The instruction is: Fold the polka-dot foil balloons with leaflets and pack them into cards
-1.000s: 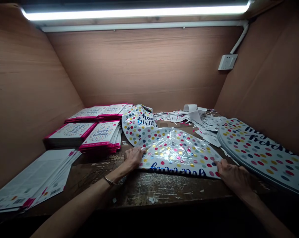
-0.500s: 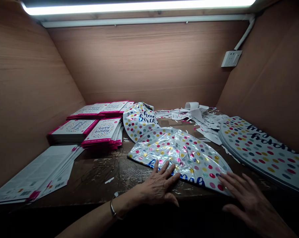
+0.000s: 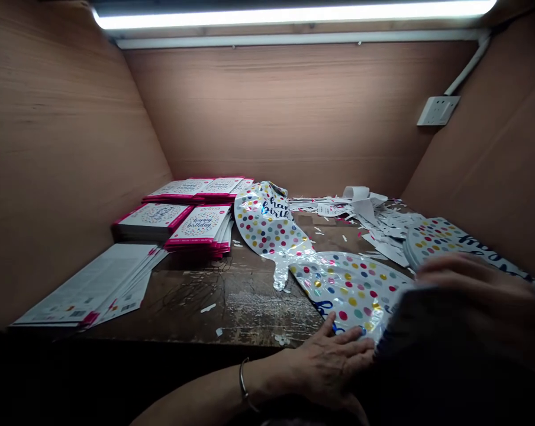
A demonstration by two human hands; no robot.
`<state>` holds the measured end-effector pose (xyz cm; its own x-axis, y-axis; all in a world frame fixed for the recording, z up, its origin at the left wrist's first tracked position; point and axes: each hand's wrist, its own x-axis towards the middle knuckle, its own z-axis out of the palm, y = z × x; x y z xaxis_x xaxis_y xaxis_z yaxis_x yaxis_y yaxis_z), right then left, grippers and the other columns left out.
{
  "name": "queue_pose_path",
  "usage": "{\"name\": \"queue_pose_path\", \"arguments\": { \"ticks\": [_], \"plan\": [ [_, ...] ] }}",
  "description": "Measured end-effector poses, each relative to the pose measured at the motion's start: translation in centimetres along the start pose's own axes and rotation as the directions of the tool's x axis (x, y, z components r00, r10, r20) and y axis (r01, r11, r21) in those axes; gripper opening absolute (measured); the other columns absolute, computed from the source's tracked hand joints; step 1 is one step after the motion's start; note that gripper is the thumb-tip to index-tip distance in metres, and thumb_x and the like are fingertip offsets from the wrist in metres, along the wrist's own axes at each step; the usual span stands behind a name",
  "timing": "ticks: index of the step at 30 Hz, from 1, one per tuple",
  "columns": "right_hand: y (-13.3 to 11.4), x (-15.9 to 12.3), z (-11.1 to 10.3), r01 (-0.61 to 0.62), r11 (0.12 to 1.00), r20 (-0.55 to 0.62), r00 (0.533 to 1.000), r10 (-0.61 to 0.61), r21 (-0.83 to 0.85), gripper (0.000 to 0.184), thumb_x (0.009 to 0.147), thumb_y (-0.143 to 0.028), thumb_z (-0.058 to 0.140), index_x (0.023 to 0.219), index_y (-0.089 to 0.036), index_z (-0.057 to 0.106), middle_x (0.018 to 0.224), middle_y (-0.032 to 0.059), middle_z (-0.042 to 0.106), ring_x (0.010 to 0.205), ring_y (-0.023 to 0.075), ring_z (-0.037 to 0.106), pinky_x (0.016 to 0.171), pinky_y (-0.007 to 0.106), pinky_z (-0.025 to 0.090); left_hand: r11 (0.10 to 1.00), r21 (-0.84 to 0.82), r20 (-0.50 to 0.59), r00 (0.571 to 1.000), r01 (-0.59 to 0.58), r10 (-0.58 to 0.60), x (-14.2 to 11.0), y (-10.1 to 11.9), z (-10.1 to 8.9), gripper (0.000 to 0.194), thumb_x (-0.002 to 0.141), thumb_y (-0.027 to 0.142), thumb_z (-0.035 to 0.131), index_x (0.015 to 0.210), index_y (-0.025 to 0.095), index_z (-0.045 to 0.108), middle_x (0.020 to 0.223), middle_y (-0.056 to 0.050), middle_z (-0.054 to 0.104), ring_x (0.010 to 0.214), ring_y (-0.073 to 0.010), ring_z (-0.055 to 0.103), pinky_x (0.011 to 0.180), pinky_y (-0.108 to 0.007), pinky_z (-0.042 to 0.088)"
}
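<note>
A white foil balloon (image 3: 347,284) with coloured dots and blue lettering lies folded near the front edge of the table. My left hand (image 3: 332,361) rests flat on its near edge, fingers spread, with a metal bangle at the wrist. At the right end, a dark, shadowed flap of the foil balloon is raised. My right hand (image 3: 476,290), blurred by motion, is at the top of that flap and appears to grip it, though its fingertips are partly hidden. Behind and to the left lies another dotted balloon (image 3: 267,225), its clear tail (image 3: 280,275) hanging toward me.
Several stacks of birthday-printed packets (image 3: 200,225) stand at the left, with flat white sleeves (image 3: 94,284) in front. White paper strips (image 3: 383,222) are heaped at the back right. More dotted balloons (image 3: 445,234) are piled at the right. Wooden panels (image 3: 285,112) enclose the table.
My right hand has risen from the balloon's right end, bringing that end up as a flap. My left hand has shifted right along the near edge. The other balloon's tail has come into view.
</note>
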<state>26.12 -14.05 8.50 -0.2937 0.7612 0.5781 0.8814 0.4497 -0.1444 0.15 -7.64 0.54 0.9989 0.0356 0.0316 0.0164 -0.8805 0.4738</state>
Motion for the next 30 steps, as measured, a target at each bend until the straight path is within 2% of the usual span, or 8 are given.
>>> {"name": "queue_pose_path", "arguments": {
  "ticks": [3,5,9,12,16,23,27,30],
  "plan": [
    [-0.7,8.9,5.3,0.057,0.986,0.271,0.957,-0.1,0.159,0.025,0.079,-0.014,0.046,0.085,-0.023,0.068,0.111,0.005,0.057,0.1,0.0221,0.053,0.084,0.036,0.043,1.0,0.006,0.037,0.999,-0.013,0.013,0.1,-0.2,0.2,0.059,0.087,0.051,0.038,0.134,0.016,0.034,0.132,-0.012,0.046,0.129,-0.0285,0.033,0.109,-0.051,0.002],
    [-1.0,12.1,10.5,0.025,0.965,0.447,0.883,-0.144,0.262,0.018,0.075,-0.015,0.053,0.076,-0.021,0.07,0.114,0.0048,0.057,0.101,0.0222,0.051,0.086,0.036,0.041,1.0,0.018,0.062,0.998,0.015,-0.016,0.2,-0.7,0.5,0.059,0.084,0.054,0.041,0.127,0.014,0.042,0.121,-0.013,0.055,0.121,-0.03,0.043,0.108,-0.051,0.007],
    [-0.5,12.8,18.9,0.003,0.954,0.526,0.834,-0.168,0.299,0.009,0.072,-0.021,0.062,0.069,-0.018,0.069,0.105,0.0051,0.06,0.093,0.0195,0.053,0.083,0.034,0.042,0.997,-0.055,0.049,0.998,0.051,-0.049,0.4,-1.8,1.1,0.061,0.081,0.056,0.046,0.127,0.015,0.043,0.119,-0.012,0.056,0.112,-0.0307,0.051,0.103,-0.048,0.021],
    [0.5,12.0,21.3,-0.049,0.957,0.546,0.829,-0.12,0.285,0.006,0.071,-0.022,0.064,0.071,-0.015,0.066,0.094,0.006,0.06,0.086,0.0183,0.053,0.076,0.033,0.044,0.99,-0.121,0.02,0.998,0.068,-0.066,0.6,-2.4,1.3,0.062,0.082,0.056,0.045,0.127,0.014,0.042,0.118,-0.013,0.057,0.107,-0.0302,0.054,0.102,-0.047,0.023],
    [1.0,12.4,21.6,-0.103,0.953,0.572,0.816,-0.083,0.284,0.02,0.068,-0.021,0.066,0.087,-0.015,0.064,0.082,0.0026,0.059,0.076,0.0161,0.053,0.068,0.029,0.044,0.985,-0.159,0.026,0.998,0.065,-0.061,0.6,-2.7,1.6,0.059,0.084,0.056,0.042,0.126,0.015,0.043,0.118,-0.012,0.057,0.106,-0.03,0.054,0.102,-0.047,0.023],
    [0.0,13.5,20.2,-0.105,0.941,0.526,0.846,-0.085,0.321,0.014,0.076,-0.021,0.056,0.065,-0.014,0.061,0.086,-0.0001,0.058,0.084,0.0127,0.054,0.074,0.025,0.043,0.998,-0.047,-0.003,0.999,0.042,-0.043,0.9,-3.6,3.5,0.043,0.092,0.038,0.032,0.126,0.015,0.041,0.115,-0.011,0.059,0.108,-0.0253,0.053,0.105,-0.044,0.02],
    [0.9,14.8,14.9,-0.186,0.929,0.483,0.876,0.009,0.32,0.013,0.076,-0.022,0.057,0.067,-0.013,0.06,0.063,-0.0023,0.057,0.057,0.0094,0.052,0.053,0.02,0.043,0.995,0.089,-0.052,0.998,0.041,-0.036,-0.3,-2.9,1.8,0.046,0.093,0.036,0.03,0.135,0.017,0.031,0.127,-0.011,0.051,0.123,-0.0248,0.041,0.11,-0.045,0.009],
    [0.5,14.9,8.0,-0.207,0.924,0.267,0.956,0.122,0.321,0.017,0.08,-0.028,0.051,0.074,-0.014,0.059,0.068,0.0004,0.059,0.061,0.0119,0.056,0.057,0.023,0.045,0.972,0.233,-0.131,0.991,0.041,-0.011,-1.5,-2.5,-2.4,0.062,0.088,0.046,0.041,0.138,0.013,0.024,0.136,-0.013,0.042,0.132,-0.0253,0.027,0.112,-0.041,0.004]
  ]
}}
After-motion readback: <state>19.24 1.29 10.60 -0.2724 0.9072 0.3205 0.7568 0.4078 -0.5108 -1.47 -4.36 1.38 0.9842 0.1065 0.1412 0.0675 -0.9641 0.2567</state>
